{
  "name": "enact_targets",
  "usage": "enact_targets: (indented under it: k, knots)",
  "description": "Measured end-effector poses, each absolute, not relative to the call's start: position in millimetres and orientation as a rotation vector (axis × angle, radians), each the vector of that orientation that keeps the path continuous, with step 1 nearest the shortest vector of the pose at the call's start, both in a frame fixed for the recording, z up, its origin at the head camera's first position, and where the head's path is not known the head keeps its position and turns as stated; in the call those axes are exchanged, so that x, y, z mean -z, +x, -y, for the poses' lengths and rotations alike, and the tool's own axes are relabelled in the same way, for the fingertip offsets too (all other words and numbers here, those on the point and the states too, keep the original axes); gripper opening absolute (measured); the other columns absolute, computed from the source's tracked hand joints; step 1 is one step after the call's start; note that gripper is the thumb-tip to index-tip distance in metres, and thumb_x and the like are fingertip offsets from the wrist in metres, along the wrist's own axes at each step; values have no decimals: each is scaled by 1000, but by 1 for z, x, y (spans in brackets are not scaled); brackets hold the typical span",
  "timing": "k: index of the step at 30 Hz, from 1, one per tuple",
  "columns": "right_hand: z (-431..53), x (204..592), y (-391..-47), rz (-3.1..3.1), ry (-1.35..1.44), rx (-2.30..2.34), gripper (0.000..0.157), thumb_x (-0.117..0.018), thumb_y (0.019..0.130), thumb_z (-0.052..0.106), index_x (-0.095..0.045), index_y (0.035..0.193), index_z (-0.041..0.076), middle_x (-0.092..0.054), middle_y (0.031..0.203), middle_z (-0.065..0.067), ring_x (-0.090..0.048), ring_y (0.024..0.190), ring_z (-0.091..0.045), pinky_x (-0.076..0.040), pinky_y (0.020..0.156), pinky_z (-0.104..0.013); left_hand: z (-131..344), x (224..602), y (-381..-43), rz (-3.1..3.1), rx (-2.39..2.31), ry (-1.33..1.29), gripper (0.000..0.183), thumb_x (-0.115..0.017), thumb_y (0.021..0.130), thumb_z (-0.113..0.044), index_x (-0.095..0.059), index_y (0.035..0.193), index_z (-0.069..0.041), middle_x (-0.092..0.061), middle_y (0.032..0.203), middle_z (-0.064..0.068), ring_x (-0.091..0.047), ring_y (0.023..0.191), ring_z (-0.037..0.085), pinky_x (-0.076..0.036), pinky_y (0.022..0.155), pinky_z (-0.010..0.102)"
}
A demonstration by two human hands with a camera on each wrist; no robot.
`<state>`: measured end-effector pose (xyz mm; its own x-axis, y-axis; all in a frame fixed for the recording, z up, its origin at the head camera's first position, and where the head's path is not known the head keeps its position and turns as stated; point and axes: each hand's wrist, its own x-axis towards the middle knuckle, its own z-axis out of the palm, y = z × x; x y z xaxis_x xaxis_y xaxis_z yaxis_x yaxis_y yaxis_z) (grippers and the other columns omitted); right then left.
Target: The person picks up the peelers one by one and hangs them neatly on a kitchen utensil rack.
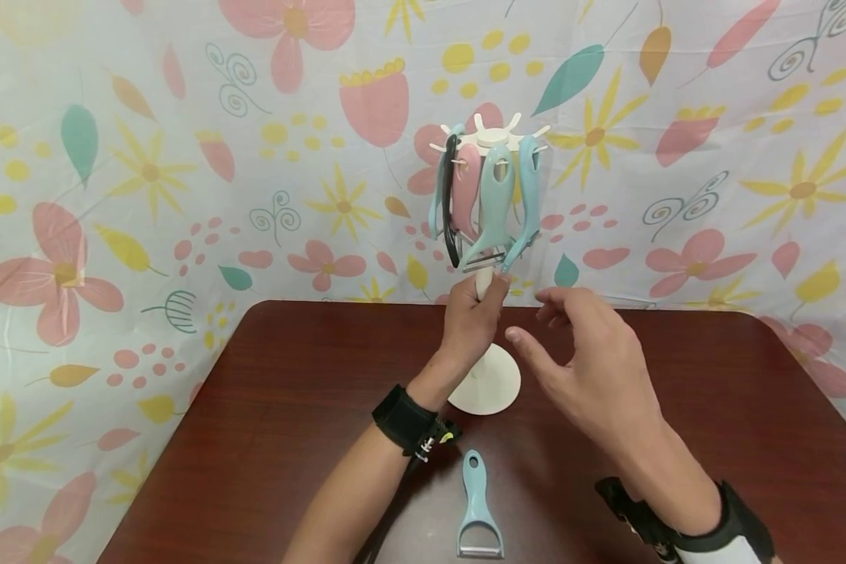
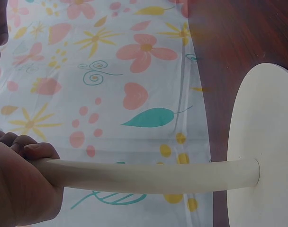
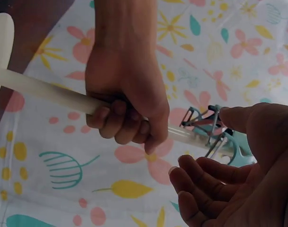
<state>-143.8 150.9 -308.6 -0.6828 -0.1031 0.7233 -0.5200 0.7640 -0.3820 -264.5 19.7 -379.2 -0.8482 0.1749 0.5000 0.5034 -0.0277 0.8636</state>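
Note:
My left hand grips the white pole of a peeler stand below its spoked top. Several peelers hang from the spokes by their handle holes: a mint green peeler in front, a light blue peeler to its right, a pink peeler and a black-handled one to its left. To the right of the pole is my right hand, empty, thumb and fingers spread apart. In the right wrist view its thumb overlaps the hanging peeler heads.
Below the left hand is the stand's round white base. A light blue peeler lies at the front of the dark brown table, blade end nearest me. A flower-patterned cloth hangs behind the table.

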Motion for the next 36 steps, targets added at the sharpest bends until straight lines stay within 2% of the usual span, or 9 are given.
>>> enact_targets:
  k: [9,18,26,36]
  knots:
    - [-149,330,-136,2382,457,-715,42,-76,83,34,-61,111,6,-60,92,0,-54,81,-13,-44,67,-35,-21,379,-264,2020,1943,-723,55,-46,101,-49,-43,64,-8,-34,53,8,-29,42,23,-23,37,29]
    - [-143,360,-131,2492,459,-661,37,-75,82,35,-60,105,11,-52,86,9,-45,72,-8,-43,61,-29,-20,380,-264,2019,1970,-734,54,-46,102,-44,-40,64,-8,-32,53,9,-28,42,24,-22,37,29]
    - [-139,372,-127,2522,474,-633,39,-77,80,34,-61,105,9,-55,83,3,-47,69,-9,-43,59,-30,-20,380,-264,2001,1971,-739,53,-47,102,-45,-39,64,-9,-29,52,9,-25,43,23,-20,39,29]
    - [-129,390,-120,2625,463,-601,43,-78,78,40,-62,104,9,-54,84,7,-51,71,-12,-46,61,-31,-21,382,-266,1967,1968,-762,54,-47,102,-44,-37,63,-8,-29,52,8,-25,43,22,-19,40,29]
